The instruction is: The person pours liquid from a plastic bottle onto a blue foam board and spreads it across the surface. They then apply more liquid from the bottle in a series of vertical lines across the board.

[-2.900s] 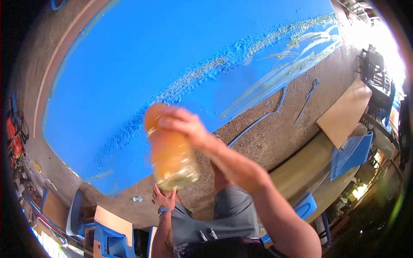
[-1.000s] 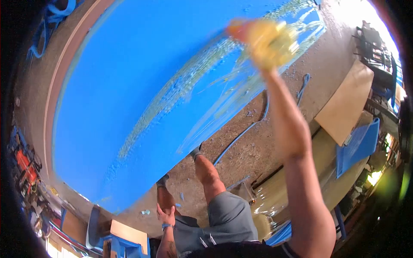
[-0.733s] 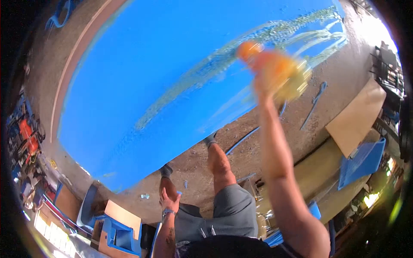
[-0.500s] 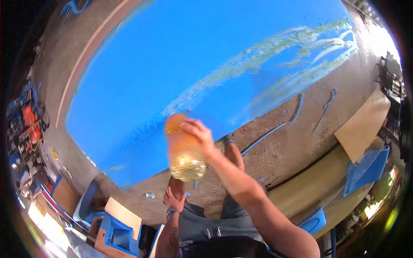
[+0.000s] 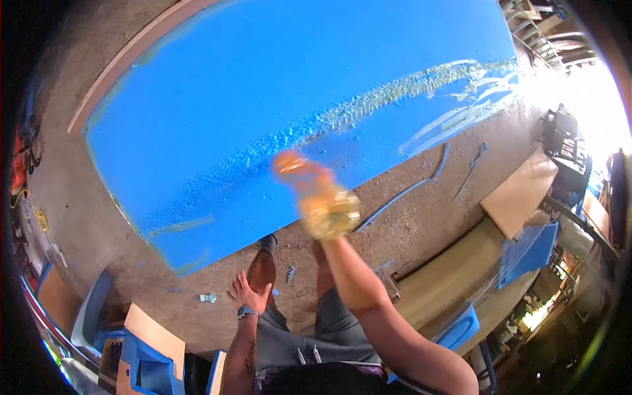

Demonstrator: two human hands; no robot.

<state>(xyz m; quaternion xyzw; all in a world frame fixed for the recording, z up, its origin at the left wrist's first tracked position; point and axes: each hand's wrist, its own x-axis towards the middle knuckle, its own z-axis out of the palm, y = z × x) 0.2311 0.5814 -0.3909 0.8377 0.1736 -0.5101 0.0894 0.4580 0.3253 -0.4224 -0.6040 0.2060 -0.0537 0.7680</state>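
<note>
My right hand (image 5: 318,176) is wrapped round a blurred plastic bottle (image 5: 329,212) with a clear yellowish base and an orange upper end. The bottle's base points toward me, and its orange end overlaps the blue panel (image 5: 263,85) in this view. A rough, streaky band of greenish and blue material (image 5: 359,108) runs across the panel's surface. Lower down, my left hand (image 5: 251,293), with a watch at the wrist, lies near my bare knee, fingers spread and holding nothing.
Blue strips (image 5: 411,193) lie on the dusty floor (image 5: 309,260) to the right. Beside them are a tan board (image 5: 520,194) and a long beige surface (image 5: 447,273) bearing blue pieces. A blue-edged wooden box (image 5: 150,355) stands at lower left.
My right hand has carried the bottle right and slightly up in view. My left hand's fingers have spread from my leg. The whole view has shifted a little.
</note>
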